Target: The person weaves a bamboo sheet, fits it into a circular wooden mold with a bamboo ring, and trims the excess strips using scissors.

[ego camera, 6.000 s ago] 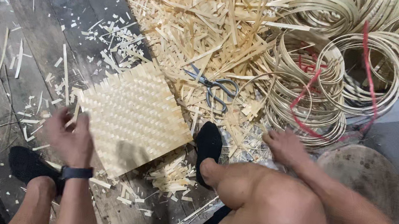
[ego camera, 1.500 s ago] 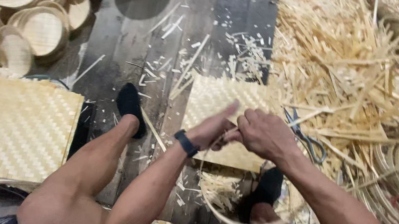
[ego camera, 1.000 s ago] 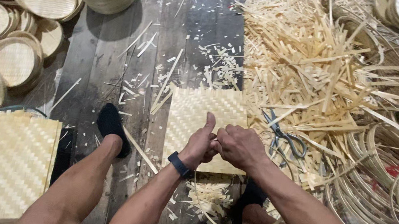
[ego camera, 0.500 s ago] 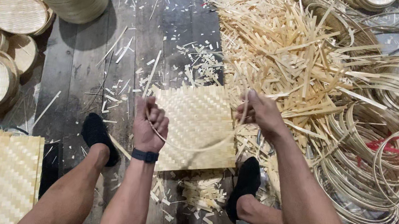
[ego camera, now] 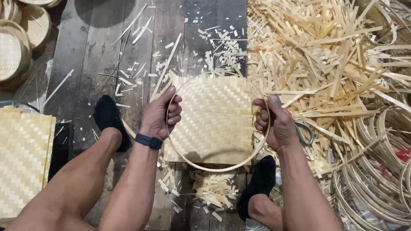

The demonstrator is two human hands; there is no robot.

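Two hands, left [ego camera: 161,116], right [ego camera: 275,124], grip pinching one bamboo hoop [ego camera: 209,167] over one woven mat [ego camera: 214,120].

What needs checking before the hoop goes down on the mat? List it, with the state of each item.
1. Left hand has a closed grip on the bamboo hoop: ok.
2. Right hand grips the hoop's other side: ok.
3. Hoop sits over the square woven mat: ok.
4. Mat lies flat on the plank floor: ok.
5. Scissors clear of the mat: ok, beside the right hand.
6. Hoop ends joined: cannot tell.
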